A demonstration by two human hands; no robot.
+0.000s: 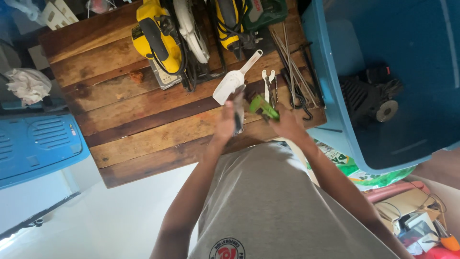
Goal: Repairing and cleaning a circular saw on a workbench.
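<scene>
Green-handled tool [263, 107] sits gripped in your right hand [286, 122], fingers closed round it above the near edge of the wooden table [143, 124]. Your left hand [225, 122] is closed on a dark narrow tool [238, 111], just below the white plastic scoop [233, 80] lying on the boards.

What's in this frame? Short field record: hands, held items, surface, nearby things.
left hand: left hand gripping a dark, flat metal tool, exact kind unclear
right hand: right hand holding a bright green plastic-handled tool
surface: brown wooden plank table
near hands: white plastic scoop; long thin metal rods
table rear: yellow power sander
right side: blue plastic bin with a black motor-like part inside
</scene>
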